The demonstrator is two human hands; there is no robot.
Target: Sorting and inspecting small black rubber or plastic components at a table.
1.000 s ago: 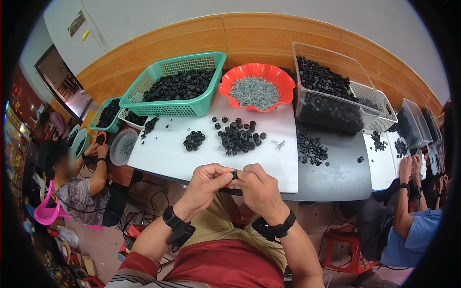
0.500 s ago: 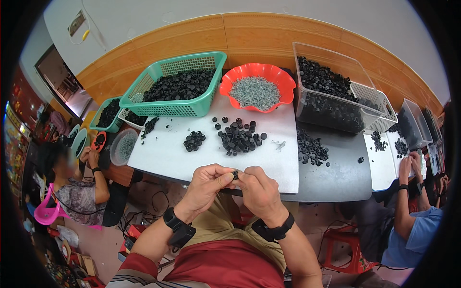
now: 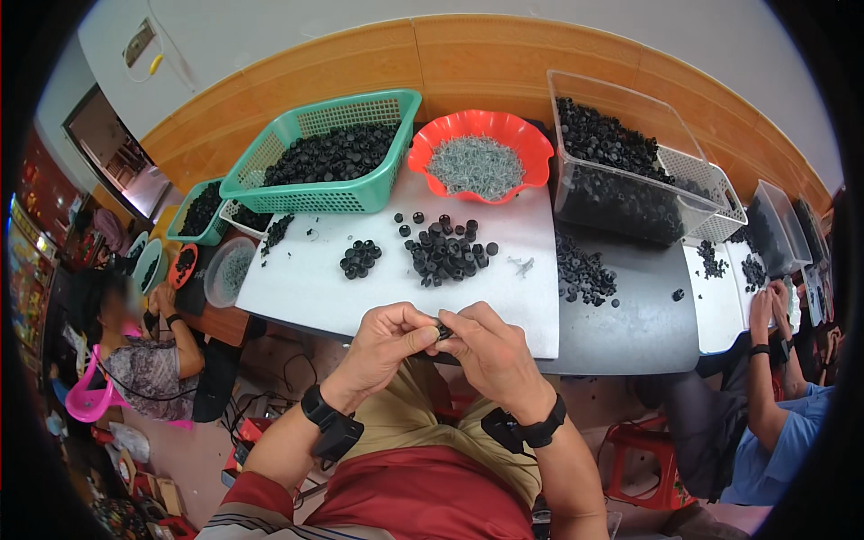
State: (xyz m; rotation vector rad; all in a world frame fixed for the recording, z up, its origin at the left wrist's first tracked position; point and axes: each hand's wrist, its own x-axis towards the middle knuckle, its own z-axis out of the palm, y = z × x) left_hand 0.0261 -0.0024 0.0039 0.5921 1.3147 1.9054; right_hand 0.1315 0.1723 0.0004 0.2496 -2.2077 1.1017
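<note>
Since the earlier frame, the right hand (image 3: 495,353) has swung slightly rightward at the wrist. Its fingertips and the left hand (image 3: 389,344) together pinch a small black part (image 3: 444,331), partly hidden, at the white sheet's (image 3: 306,290) near edge. Uneven pressure could make it slip and drop beyond that edge.

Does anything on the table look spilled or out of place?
Yes: some grey pieces lie loose on the white sheet, outside the red bowl of similar ones. One black part sits alone, right of a loose heap.
</note>
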